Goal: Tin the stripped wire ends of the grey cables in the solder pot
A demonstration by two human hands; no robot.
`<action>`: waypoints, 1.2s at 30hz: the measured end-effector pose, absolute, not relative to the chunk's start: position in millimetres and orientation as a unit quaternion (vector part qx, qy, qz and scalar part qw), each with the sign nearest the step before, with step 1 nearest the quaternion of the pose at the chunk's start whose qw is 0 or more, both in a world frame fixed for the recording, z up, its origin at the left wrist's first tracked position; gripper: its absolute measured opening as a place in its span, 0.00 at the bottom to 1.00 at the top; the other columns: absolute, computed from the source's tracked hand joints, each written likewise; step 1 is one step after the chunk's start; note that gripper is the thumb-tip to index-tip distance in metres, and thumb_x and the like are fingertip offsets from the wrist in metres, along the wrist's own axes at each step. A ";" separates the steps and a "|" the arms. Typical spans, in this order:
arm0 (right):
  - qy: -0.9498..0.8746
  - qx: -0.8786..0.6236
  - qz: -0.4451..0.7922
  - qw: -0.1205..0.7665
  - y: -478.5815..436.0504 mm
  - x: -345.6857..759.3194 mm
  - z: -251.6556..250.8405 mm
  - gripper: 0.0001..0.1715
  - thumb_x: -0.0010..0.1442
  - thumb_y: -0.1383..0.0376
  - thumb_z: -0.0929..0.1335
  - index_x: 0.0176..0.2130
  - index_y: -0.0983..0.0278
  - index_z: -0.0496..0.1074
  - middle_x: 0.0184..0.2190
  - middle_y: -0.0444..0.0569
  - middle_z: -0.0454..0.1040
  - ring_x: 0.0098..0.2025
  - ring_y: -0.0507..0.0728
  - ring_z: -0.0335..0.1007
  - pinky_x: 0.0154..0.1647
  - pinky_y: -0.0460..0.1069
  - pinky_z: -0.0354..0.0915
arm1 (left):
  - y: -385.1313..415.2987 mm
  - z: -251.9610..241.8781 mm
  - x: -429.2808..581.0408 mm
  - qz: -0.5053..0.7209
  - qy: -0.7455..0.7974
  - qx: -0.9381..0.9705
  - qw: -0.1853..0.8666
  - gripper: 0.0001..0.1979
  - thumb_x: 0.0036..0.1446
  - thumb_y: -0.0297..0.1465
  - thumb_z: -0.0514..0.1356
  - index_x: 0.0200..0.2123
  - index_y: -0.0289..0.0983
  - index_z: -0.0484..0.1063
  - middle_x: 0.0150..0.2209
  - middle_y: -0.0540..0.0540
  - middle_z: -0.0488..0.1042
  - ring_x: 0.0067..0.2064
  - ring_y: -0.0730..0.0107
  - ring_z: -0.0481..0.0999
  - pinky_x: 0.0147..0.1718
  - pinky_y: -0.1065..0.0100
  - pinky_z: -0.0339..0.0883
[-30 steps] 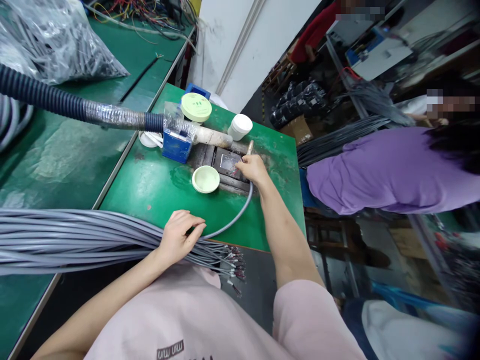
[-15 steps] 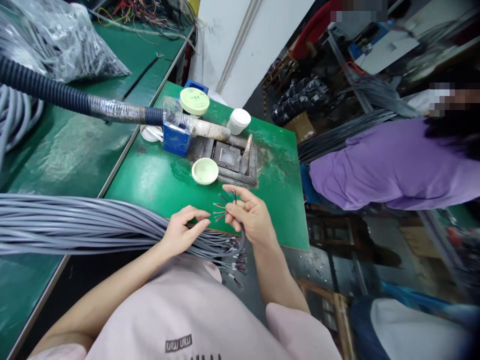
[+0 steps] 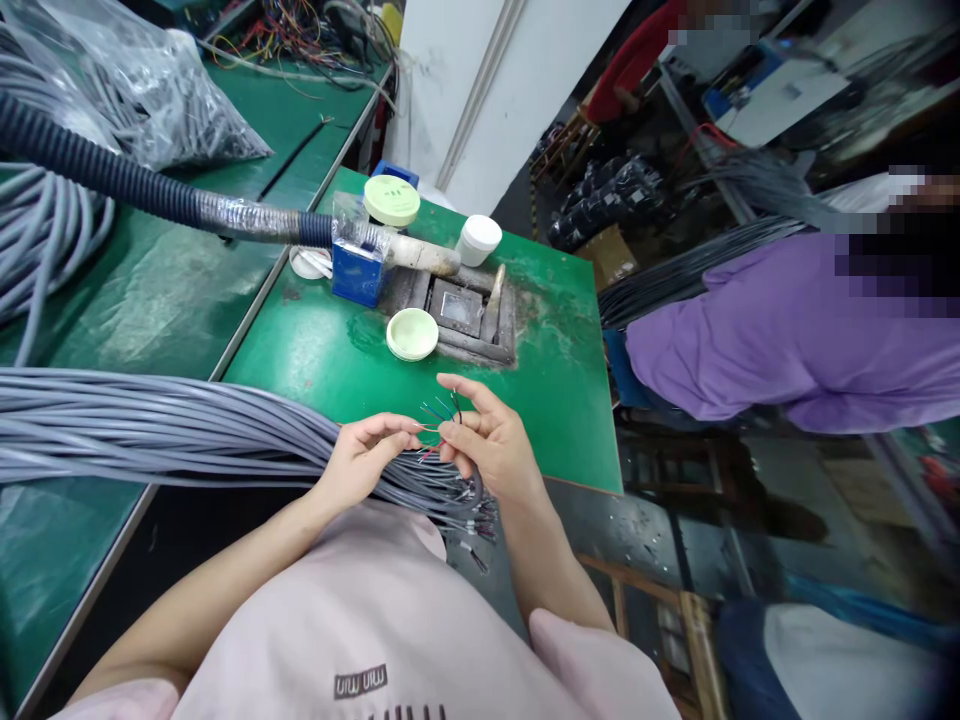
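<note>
My right hand (image 3: 487,440) grips the end of a grey cable (image 3: 475,490), whose thin coloured wires (image 3: 441,410) fan out past the fingertips. Thumb and fingers of my left hand (image 3: 367,452) are pinched together on one of these wires, close to the right fingertips. Black, blue and red wires show among the spread ends. Below both hands, a thick bundle of grey cables (image 3: 187,425) runs in from the left and ends in several stripped tips (image 3: 476,540) at the table's front edge.
On the green table (image 3: 555,400) stand an open pale-green tub (image 3: 412,335), a dirty square solder pot (image 3: 459,306), a white jar (image 3: 478,240) and a blue box (image 3: 358,272). A ribbed hose (image 3: 135,180) crosses from the left. A person in purple (image 3: 750,330) sits at right.
My left hand has moved slightly right and closed its fingertips on a wire. The right hand has shifted a little left with the cable end.
</note>
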State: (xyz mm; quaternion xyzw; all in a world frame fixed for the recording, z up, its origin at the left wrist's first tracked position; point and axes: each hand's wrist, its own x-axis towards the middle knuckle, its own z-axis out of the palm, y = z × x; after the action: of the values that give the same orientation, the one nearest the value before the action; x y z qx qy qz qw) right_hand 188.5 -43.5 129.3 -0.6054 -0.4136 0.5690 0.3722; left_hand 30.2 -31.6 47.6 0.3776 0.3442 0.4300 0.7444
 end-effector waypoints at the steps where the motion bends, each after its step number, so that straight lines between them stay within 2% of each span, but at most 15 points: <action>1: -0.413 -0.606 0.567 0.374 -44.1 188.0 129.2 0.33 0.53 0.60 0.71 0.57 0.62 0.64 0.17 0.38 0.72 0.12 0.45 0.57 0.12 0.40 0.51 | -32.2 47.4 30.3 0.429 0.346 0.376 0.745 0.08 0.52 0.33 0.64 0.33 0.35 0.78 0.30 0.46 0.80 0.33 0.69 0.78 0.36 0.69 0.71; 14: -0.408 -0.615 0.551 0.390 -52.9 182.1 126.6 0.34 0.52 0.59 0.72 0.57 0.60 0.64 0.18 0.39 0.73 0.12 0.45 0.58 0.12 0.41 0.53 | -38.4 48.6 32.5 0.421 0.329 0.346 0.771 0.11 0.47 0.35 0.68 0.33 0.35 0.79 0.30 0.45 0.80 0.32 0.68 0.78 0.36 0.66 0.73; 23: -0.410 -0.615 0.544 0.396 -54.4 180.8 125.1 0.36 0.52 0.58 0.72 0.58 0.59 0.63 0.19 0.39 0.73 0.13 0.46 0.58 0.13 0.41 0.55 | -41.3 44.6 33.4 0.429 0.304 0.339 0.780 0.12 0.45 0.36 0.70 0.32 0.36 0.79 0.33 0.45 0.80 0.34 0.70 0.77 0.37 0.67 0.71; 28: -0.409 -0.618 0.543 0.395 -55.4 180.3 124.2 0.36 0.52 0.58 0.72 0.58 0.59 0.63 0.19 0.39 0.73 0.13 0.46 0.58 0.13 0.42 0.55 | -42.6 44.6 33.9 0.423 0.310 0.336 0.782 0.14 0.43 0.38 0.71 0.33 0.35 0.79 0.31 0.45 0.79 0.33 0.70 0.75 0.36 0.67 0.70; 36: -0.407 -0.619 0.540 0.398 -55.6 181.2 123.1 0.36 0.52 0.57 0.72 0.58 0.58 0.63 0.19 0.39 0.72 0.13 0.46 0.58 0.13 0.42 0.55 | -44.1 41.1 35.8 0.426 0.291 0.325 0.792 0.12 0.44 0.34 0.70 0.34 0.37 0.79 0.32 0.46 0.79 0.34 0.70 0.75 0.38 0.67 0.69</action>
State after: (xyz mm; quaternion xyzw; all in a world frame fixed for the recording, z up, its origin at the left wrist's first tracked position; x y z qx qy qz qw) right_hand 181.2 -55.6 123.1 -0.6193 -0.4075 0.5403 0.3981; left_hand 35.8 -44.1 41.1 0.3254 0.2911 0.4261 0.7923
